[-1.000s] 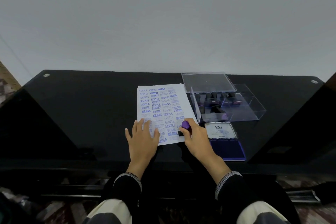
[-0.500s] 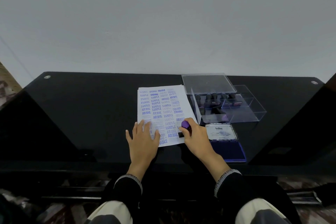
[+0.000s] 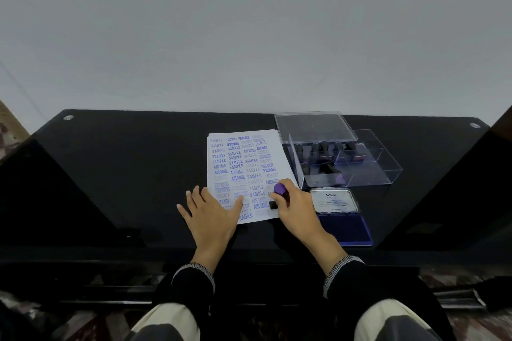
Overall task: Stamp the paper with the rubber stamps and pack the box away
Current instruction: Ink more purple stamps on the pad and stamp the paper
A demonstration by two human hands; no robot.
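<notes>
On paper's (image 3: 243, 171) near right corner: right hand (image 3: 297, 209) grips purple-topped stamp (image 3: 278, 195), pressing. Left hand (image 3: 212, 214) flat, fingers spread, pinning sheet. Stamping step underway; next likely lift straight, re-ink at ink pad (image 3: 345, 227).

We log: white paper (image 3: 243, 166) with blue-purple lettering; purple-topped stamp (image 3: 280, 190); blue ink pad (image 3: 345, 227); glossy black table (image 3: 124, 169); clear box (image 3: 368, 163).

Black sleeves (image 3: 194, 289), white-stitched cuffs (image 3: 342, 264); cream-and-grey trousers (image 3: 388, 320).
</notes>
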